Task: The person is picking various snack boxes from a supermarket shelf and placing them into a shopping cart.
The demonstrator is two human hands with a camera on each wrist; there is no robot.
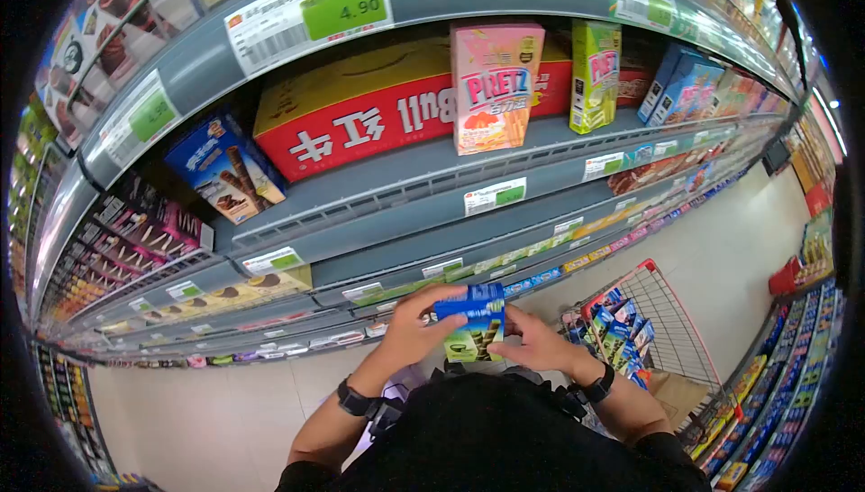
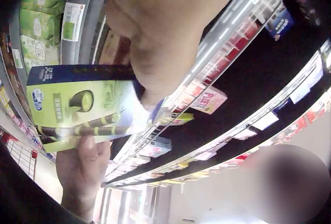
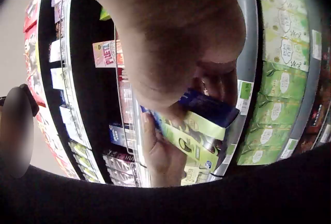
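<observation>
A blue and green snack box (image 1: 475,322) with wafer rolls printed on it is held up in front of the chest by both hands. My left hand (image 1: 413,323) grips its left side and top edge, and my right hand (image 1: 533,341) grips its right side. In the left wrist view the box (image 2: 83,107) shows its green face, with the right hand's fingers (image 2: 85,157) below it. In the right wrist view the box (image 3: 199,131) sits tilted under the right palm, with the left hand's fingers (image 3: 158,149) behind it.
Grey store shelves (image 1: 396,181) rise ahead, with a pink Pretz box (image 1: 493,86), a red carton (image 1: 360,118) and a blue biscuit box (image 1: 225,168). A red wire cart (image 1: 644,321) with several blue boxes stands at the right. Beige floor (image 1: 748,240) runs along the aisle.
</observation>
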